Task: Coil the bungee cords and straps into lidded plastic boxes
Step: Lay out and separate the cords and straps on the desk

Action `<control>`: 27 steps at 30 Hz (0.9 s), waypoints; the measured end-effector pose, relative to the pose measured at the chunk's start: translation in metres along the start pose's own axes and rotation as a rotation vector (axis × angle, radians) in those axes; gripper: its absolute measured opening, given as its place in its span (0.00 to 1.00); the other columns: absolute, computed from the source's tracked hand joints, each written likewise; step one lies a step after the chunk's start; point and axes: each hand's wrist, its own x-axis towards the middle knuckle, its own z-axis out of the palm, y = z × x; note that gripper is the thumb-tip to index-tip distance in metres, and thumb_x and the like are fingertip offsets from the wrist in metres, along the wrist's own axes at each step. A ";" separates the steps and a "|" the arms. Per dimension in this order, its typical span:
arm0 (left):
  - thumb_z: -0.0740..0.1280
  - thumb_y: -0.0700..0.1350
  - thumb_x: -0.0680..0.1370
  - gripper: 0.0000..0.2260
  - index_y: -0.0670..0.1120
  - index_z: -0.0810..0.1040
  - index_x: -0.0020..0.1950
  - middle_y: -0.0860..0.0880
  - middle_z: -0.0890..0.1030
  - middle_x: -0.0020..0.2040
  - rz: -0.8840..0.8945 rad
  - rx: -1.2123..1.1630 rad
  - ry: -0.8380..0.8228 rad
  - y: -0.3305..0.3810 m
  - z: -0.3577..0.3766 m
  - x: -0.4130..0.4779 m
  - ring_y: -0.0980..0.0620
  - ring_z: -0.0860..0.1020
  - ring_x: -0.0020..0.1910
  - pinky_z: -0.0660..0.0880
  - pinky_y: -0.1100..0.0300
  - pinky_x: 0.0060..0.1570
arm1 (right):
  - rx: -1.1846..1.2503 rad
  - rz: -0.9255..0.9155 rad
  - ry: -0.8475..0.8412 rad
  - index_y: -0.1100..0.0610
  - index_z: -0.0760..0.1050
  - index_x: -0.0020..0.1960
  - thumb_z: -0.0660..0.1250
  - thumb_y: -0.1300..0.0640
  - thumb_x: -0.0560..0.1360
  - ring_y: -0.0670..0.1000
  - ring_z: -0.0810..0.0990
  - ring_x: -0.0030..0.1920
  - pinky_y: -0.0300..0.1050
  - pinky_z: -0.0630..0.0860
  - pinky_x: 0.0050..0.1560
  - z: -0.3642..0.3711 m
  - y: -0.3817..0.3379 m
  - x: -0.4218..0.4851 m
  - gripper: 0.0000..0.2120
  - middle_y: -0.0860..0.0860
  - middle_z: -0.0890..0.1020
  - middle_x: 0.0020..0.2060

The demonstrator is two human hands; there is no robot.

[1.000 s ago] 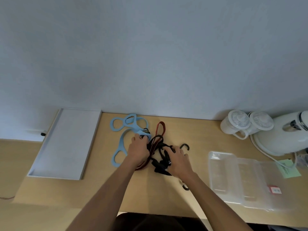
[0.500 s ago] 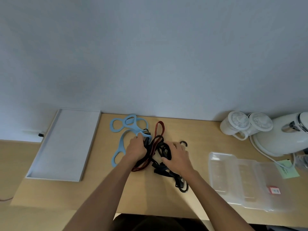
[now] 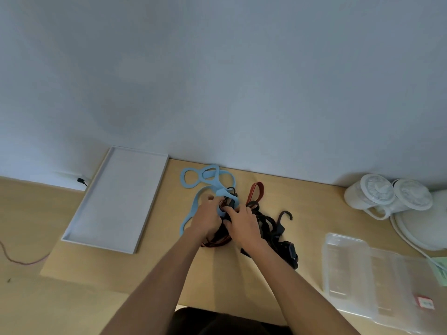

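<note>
A tangle of cords lies on the wooden table against the wall. It has a light blue looped strap (image 3: 205,180), a red strap (image 3: 255,193) and black bungee cords (image 3: 275,234) with a hook (image 3: 285,215). My left hand (image 3: 208,220) grips the tangle where the blue strap meets the black cords. My right hand (image 3: 243,224) touches the same spot right beside it, fingers curled into the black cords. Clear lidded plastic boxes (image 3: 367,274) lie flat at the right.
A shallow white tray (image 3: 116,201) sits at the table's left end. White lidded cups (image 3: 377,194) and a white appliance (image 3: 420,228) with its cable stand at the far right. A green note (image 3: 441,272) lies by the boxes.
My right hand moved left from the black cords to join my left hand at the blue strap. The black cords and hook now lie uncovered to the right.
</note>
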 end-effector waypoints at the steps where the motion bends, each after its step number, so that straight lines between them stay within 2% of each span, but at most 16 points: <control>1: 0.57 0.32 0.77 0.24 0.48 0.66 0.72 0.45 0.62 0.71 0.016 -0.001 0.010 0.001 0.000 0.001 0.45 0.71 0.63 0.73 0.53 0.59 | 0.015 -0.003 0.024 0.50 0.66 0.70 0.59 0.51 0.80 0.58 0.68 0.62 0.51 0.68 0.62 0.000 0.000 0.002 0.19 0.56 0.71 0.63; 5: 0.57 0.35 0.78 0.22 0.47 0.66 0.72 0.44 0.67 0.67 0.036 -0.035 0.112 0.010 -0.005 0.008 0.47 0.70 0.64 0.70 0.54 0.62 | 0.225 -0.017 0.127 0.53 0.74 0.59 0.62 0.52 0.78 0.53 0.72 0.55 0.48 0.73 0.54 -0.007 0.002 0.001 0.11 0.52 0.74 0.55; 9: 0.54 0.38 0.81 0.15 0.42 0.68 0.68 0.43 0.70 0.65 0.019 -0.073 0.218 0.017 -0.013 0.017 0.47 0.72 0.60 0.69 0.57 0.58 | 0.307 -0.050 0.091 0.55 0.71 0.50 0.63 0.58 0.77 0.48 0.72 0.44 0.43 0.72 0.43 -0.016 0.007 -0.006 0.03 0.46 0.72 0.46; 13: 0.56 0.39 0.80 0.09 0.41 0.73 0.58 0.43 0.70 0.61 -0.075 0.020 0.219 0.014 -0.019 0.024 0.45 0.75 0.51 0.73 0.54 0.49 | 0.495 0.054 0.164 0.52 0.65 0.51 0.64 0.60 0.76 0.43 0.70 0.34 0.38 0.66 0.34 -0.020 0.016 -0.016 0.09 0.46 0.72 0.38; 15: 0.57 0.39 0.79 0.10 0.41 0.72 0.58 0.43 0.69 0.61 -0.128 0.051 0.171 0.010 -0.020 0.024 0.44 0.75 0.50 0.73 0.53 0.48 | 0.581 0.112 0.210 0.50 0.64 0.60 0.64 0.61 0.76 0.42 0.72 0.34 0.38 0.67 0.36 -0.024 0.018 -0.020 0.16 0.45 0.74 0.41; 17: 0.58 0.36 0.77 0.15 0.43 0.70 0.63 0.43 0.69 0.63 -0.090 0.013 0.120 0.009 -0.016 0.023 0.45 0.74 0.54 0.72 0.54 0.51 | 0.630 0.115 0.229 0.48 0.59 0.69 0.64 0.62 0.75 0.45 0.74 0.38 0.40 0.69 0.40 -0.029 0.022 -0.021 0.26 0.44 0.75 0.44; 19: 0.59 0.34 0.75 0.21 0.45 0.67 0.68 0.44 0.69 0.64 -0.002 -0.057 0.079 0.013 -0.013 0.020 0.45 0.72 0.59 0.71 0.54 0.56 | 0.615 0.097 0.234 0.51 0.65 0.66 0.64 0.61 0.75 0.46 0.74 0.41 0.41 0.70 0.43 -0.032 0.026 -0.020 0.21 0.46 0.76 0.45; 21: 0.60 0.33 0.75 0.23 0.47 0.67 0.69 0.44 0.69 0.64 0.055 -0.042 0.047 0.019 -0.011 0.020 0.46 0.70 0.61 0.71 0.54 0.58 | 0.617 0.088 0.262 0.54 0.70 0.61 0.65 0.60 0.75 0.44 0.73 0.39 0.38 0.70 0.41 -0.034 0.028 -0.020 0.15 0.47 0.77 0.44; 24: 0.62 0.37 0.76 0.20 0.48 0.68 0.67 0.44 0.68 0.63 0.059 0.072 -0.029 0.023 -0.005 0.021 0.46 0.69 0.61 0.72 0.54 0.55 | 0.689 0.110 0.327 0.58 0.68 0.64 0.65 0.59 0.76 0.40 0.75 0.38 0.29 0.69 0.36 -0.035 0.028 -0.020 0.18 0.44 0.78 0.40; 25: 0.62 0.39 0.76 0.19 0.48 0.68 0.67 0.44 0.68 0.63 0.046 0.103 -0.043 0.022 -0.004 0.021 0.45 0.69 0.61 0.73 0.53 0.55 | 0.719 0.119 0.341 0.58 0.68 0.63 0.65 0.59 0.77 0.40 0.76 0.38 0.30 0.69 0.36 -0.037 0.027 -0.021 0.16 0.45 0.78 0.40; 27: 0.63 0.40 0.77 0.18 0.48 0.67 0.66 0.43 0.67 0.62 0.011 0.149 -0.055 0.018 -0.004 0.020 0.43 0.70 0.59 0.74 0.51 0.54 | 0.737 0.144 0.360 0.57 0.69 0.56 0.62 0.58 0.78 0.44 0.77 0.37 0.38 0.70 0.37 -0.038 0.029 -0.022 0.08 0.48 0.79 0.39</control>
